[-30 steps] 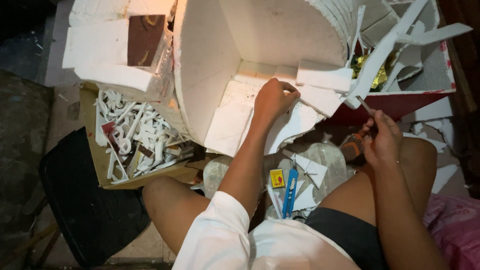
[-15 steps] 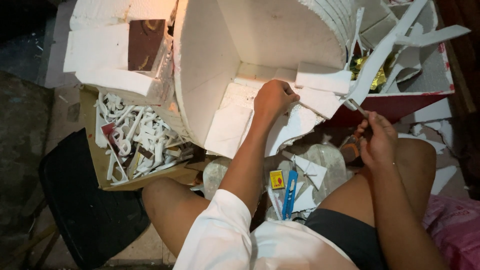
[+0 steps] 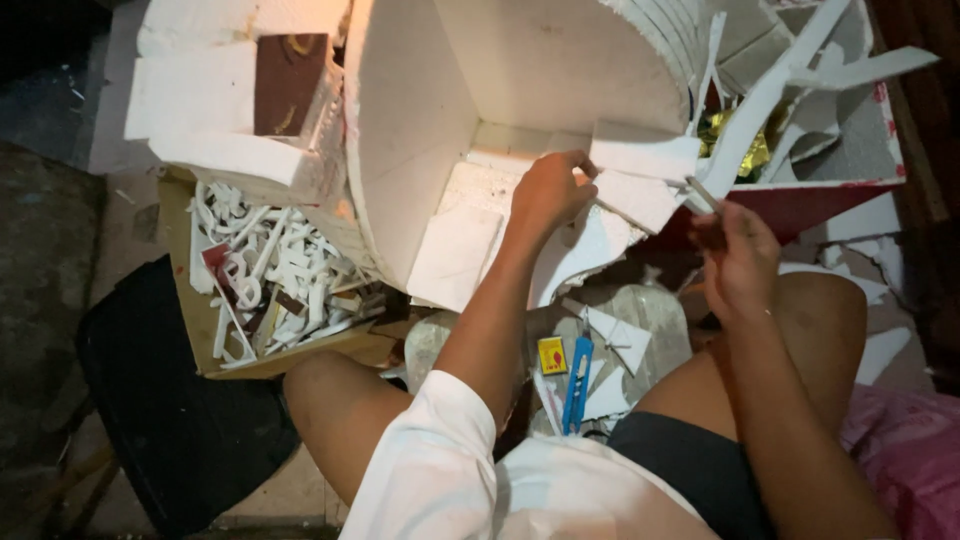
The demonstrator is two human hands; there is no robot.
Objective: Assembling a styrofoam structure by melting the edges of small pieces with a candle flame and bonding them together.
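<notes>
Foam structure (image 3: 480, 110): white, on the floor ahead — likely light, stiff, crumbly; best taken by broad flat faces.
Left hand (image 3: 548, 190): fingers curled on a flat foam piece (image 3: 640, 160) inside it.
Right hand (image 3: 738, 258): clenched on a thin tool (image 3: 700, 193), tip at the foam edge.
Count: one blue cutter (image 3: 577, 385), one yellow box (image 3: 552, 355); cardboard tray (image 3: 180, 270) of offcuts — too many to count.

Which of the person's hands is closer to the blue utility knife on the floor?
The right hand, though not by much. It hovers up and to the right of the blue utility knife, holding a thin tool. The left hand rests farther up, on the white foam pieces.
</notes>
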